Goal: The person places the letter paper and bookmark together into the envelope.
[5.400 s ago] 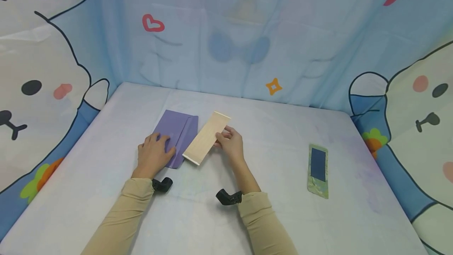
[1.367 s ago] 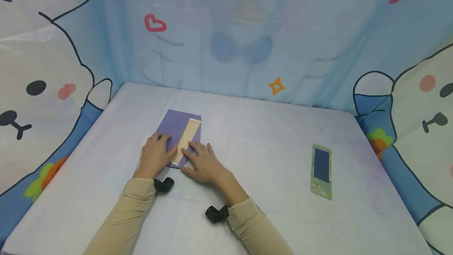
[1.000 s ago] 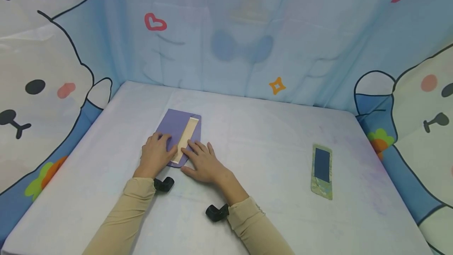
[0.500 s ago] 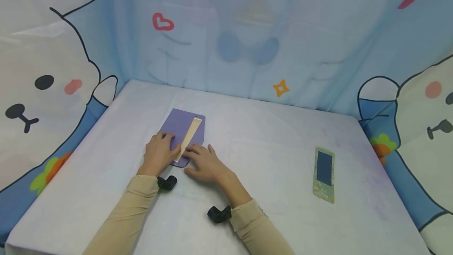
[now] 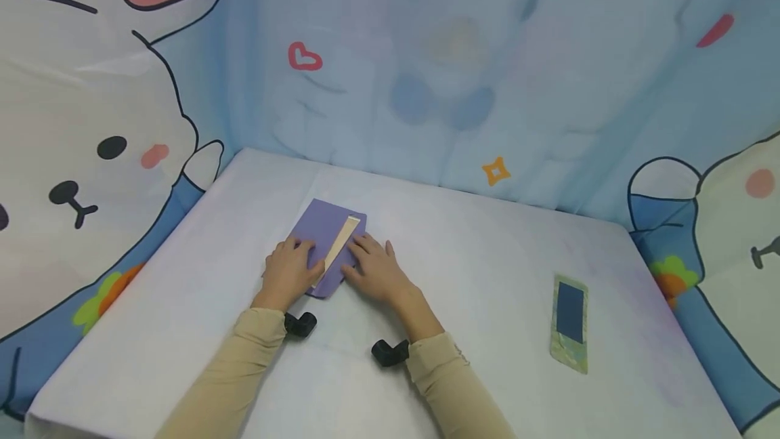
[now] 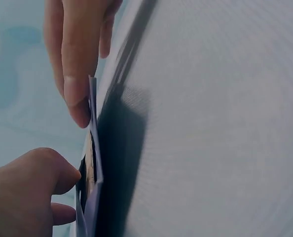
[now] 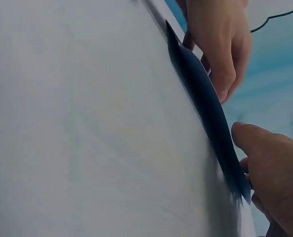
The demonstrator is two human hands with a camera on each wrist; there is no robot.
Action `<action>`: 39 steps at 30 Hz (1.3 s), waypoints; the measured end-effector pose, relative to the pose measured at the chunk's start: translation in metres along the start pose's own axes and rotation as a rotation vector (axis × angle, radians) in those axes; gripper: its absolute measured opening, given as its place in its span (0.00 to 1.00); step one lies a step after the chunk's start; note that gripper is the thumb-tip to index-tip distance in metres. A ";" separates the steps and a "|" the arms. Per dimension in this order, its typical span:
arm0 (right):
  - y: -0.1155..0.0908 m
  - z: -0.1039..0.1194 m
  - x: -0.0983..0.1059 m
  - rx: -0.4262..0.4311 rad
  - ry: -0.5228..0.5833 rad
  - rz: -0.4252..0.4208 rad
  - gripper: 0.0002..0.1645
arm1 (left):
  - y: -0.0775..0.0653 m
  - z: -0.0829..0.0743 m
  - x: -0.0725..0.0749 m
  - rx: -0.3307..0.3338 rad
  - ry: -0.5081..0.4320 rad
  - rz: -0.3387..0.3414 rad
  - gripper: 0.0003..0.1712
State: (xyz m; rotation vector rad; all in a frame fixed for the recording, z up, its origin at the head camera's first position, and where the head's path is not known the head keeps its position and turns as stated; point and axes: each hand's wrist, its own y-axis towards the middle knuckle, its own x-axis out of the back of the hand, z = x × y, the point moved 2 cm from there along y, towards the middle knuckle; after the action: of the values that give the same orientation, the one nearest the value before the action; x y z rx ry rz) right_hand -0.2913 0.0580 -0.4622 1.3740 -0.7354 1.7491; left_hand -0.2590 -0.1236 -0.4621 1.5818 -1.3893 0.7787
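Curtain (image 5: 378,5), blue, printed with white cartoon animals; behind the table.
Table (image 5: 475,303), white cloth cover.
Sleeves, two, beige: left sleeve (image 5: 225,378), right sleeve (image 5: 453,385).
Envelope (image 5: 319,220), purple; on the table, left of centre, between the hands. Long axis runs far to near, far end leaning right, near end left. Left wrist view: nearly edge-on, layers parted, a detail the head view hides. Right wrist view: near edge bowed, dark blue in tone, shadow beneath.
Left hand (image 5: 288,273): fingers loosely bent on the envelope's left part, thumb set apart toward the strip; left wrist view shows the thumb tip at the upper layer's edge.
Right hand (image 5: 380,273): fingers spread and relaxed, tips on the envelope's right part, thumb apart at its edge.
Green card (image 5: 569,314), dark blue panel; flat, well apart at right, long axis far to near. Head view only.
Strip (image 5: 338,248), pale; long axis along the envelope's, partly covered; left wrist view shows it between the layers.
Wrist pieces (image 5: 301,324), two, black; one per wrist.
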 end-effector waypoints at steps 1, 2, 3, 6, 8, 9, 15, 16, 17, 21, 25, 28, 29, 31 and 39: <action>0.002 -0.002 0.000 -0.008 -0.016 0.012 0.37 | 0.000 0.000 -0.001 0.003 -0.001 0.006 0.28; 0.005 -0.004 0.000 -0.012 -0.024 0.020 0.37 | 0.000 0.000 -0.002 0.003 -0.001 0.009 0.28; 0.007 -0.005 0.000 -0.014 -0.032 0.028 0.37 | -0.001 -0.001 -0.003 0.004 0.003 0.011 0.28; 0.013 -0.006 0.000 -0.011 -0.039 0.043 0.38 | -0.001 0.000 -0.003 0.006 0.012 0.014 0.28; 0.018 -0.006 0.001 -0.007 -0.038 0.044 0.38 | 0.001 0.000 -0.002 0.006 0.018 0.004 0.27; 0.020 -0.006 0.001 -0.006 -0.039 0.046 0.38 | 0.001 0.001 -0.002 0.007 0.020 -0.004 0.27; 0.029 -0.003 -0.002 -0.022 -0.040 0.065 0.39 | 0.002 0.002 -0.002 0.010 0.019 -0.008 0.27; 0.030 -0.003 -0.003 -0.023 -0.041 0.069 0.39 | 0.002 0.002 -0.002 0.010 0.019 -0.007 0.27; 0.031 -0.003 -0.003 -0.022 -0.040 0.070 0.39 | 0.001 0.002 -0.002 0.010 0.019 -0.006 0.27; 0.033 -0.001 -0.005 -0.012 -0.044 0.060 0.38 | 0.001 0.002 -0.001 0.009 0.023 -0.003 0.27; 0.025 0.004 -0.006 0.013 -0.088 0.056 0.38 | 0.002 0.002 0.002 0.004 0.030 0.001 0.27; 0.012 0.012 -0.006 0.058 -0.117 0.055 0.37 | 0.003 0.002 0.004 0.007 0.035 0.008 0.27; 0.008 0.015 -0.005 0.075 -0.128 0.056 0.36 | 0.004 0.002 0.005 0.008 0.037 0.010 0.27; 0.000 0.023 -0.004 0.106 -0.143 0.064 0.36 | 0.005 0.002 0.007 0.012 0.039 0.018 0.28; -0.017 0.050 -0.005 0.183 -0.206 0.122 0.38 | 0.004 0.004 0.004 0.005 0.030 0.036 0.28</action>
State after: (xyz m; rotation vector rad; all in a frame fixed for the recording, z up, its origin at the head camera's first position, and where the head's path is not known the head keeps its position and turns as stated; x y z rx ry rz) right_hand -0.2504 0.0256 -0.4548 1.6836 -0.8005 1.8235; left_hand -0.2628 -0.1288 -0.4596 1.5469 -1.3984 0.8240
